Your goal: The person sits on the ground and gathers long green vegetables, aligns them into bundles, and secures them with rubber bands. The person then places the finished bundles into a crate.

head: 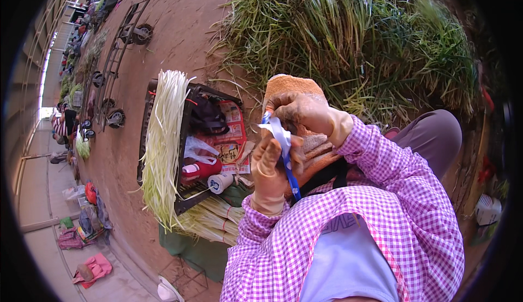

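Note:
Both of my hands wear soiled, thin rubber gloves. My left hand (267,169) has its fingers around a blue-and-white strap (291,175), which looks like a lanyard and runs down toward my chest. Just above it, my right hand (304,112) pinches the strap's upper end. A crumpled white piece (274,129), perhaps paper or tape, shows between the hands; its exact hold is hidden by the fingers. Behind the hands an orange terry cloth (292,83) covers my lap. Left of them, pale blanched leafy stalks (163,146) lie across the edge of a black plastic crate (212,91).
A large heap of green leafy stalks (335,36) fills the ground ahead. Beside the crate are a white spool (220,183), a red bottle (200,170) and tied stalk bundles (216,222). Wheeled metal carts (118,57) stand farther left, with another person (61,124) beyond.

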Demonstrator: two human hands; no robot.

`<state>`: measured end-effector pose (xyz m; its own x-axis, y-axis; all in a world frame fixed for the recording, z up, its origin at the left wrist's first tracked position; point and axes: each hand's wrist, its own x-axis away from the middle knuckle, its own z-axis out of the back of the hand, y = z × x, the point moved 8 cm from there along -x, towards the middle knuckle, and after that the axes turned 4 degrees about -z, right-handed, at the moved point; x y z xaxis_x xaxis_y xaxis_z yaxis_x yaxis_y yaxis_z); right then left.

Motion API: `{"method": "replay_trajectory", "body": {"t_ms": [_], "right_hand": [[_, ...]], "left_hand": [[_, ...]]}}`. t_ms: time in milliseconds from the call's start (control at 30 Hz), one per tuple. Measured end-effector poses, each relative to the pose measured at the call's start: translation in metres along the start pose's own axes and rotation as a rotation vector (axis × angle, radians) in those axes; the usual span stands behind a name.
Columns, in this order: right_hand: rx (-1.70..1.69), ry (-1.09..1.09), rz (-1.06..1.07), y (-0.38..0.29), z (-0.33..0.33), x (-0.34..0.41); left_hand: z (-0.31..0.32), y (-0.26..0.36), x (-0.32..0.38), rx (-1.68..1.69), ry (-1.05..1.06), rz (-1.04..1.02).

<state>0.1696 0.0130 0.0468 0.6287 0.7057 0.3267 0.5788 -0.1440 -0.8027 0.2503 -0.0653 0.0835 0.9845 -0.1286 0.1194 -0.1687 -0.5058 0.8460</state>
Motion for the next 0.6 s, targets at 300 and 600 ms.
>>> {"method": "replay_trajectory", "body": {"t_ms": [300,600], "right_hand": [[0.122,0.03,0.219,-0.047,0.018,0.016],[0.201,-0.24,0.044,-0.019,-0.012,0.012]], "left_hand": [[0.02,-0.006,0.005,-0.088,0.227,0.017],[0.027,-0.015,0.032,-0.17,0.271,0.015]]}}
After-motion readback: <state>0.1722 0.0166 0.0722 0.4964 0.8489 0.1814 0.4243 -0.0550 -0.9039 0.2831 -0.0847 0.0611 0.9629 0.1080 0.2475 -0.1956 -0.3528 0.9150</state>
